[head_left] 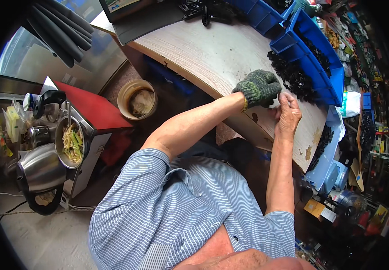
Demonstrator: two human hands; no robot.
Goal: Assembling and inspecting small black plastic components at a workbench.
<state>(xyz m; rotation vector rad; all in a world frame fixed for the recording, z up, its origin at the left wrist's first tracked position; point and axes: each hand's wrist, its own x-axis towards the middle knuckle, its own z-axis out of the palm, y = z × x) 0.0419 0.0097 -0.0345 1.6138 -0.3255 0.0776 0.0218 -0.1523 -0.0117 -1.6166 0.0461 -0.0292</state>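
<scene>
My left hand [258, 87] wears a dark green knitted glove and is above the wooden table [203, 49] near its front edge. Its fingers curl inward, and what they hold, if anything, is hidden. Close against it is my bare right hand [288, 113], with thumb and fingers pinched together. Anything between them is too small to make out. Just beyond both hands lies a heap of small black parts [293, 76] on the tabletop, in front of a long blue bin [304, 56] that holds more of the same black pieces.
Another blue bin [262, 15] and black clamp-like pieces [205, 13] are at the table's far side. A light blue tub [329, 146] stands right of the table. On my left are a bucket [151, 101], a red-topped cabinet [84, 105], a steel kettle [45, 166] and a food bowl [59, 139].
</scene>
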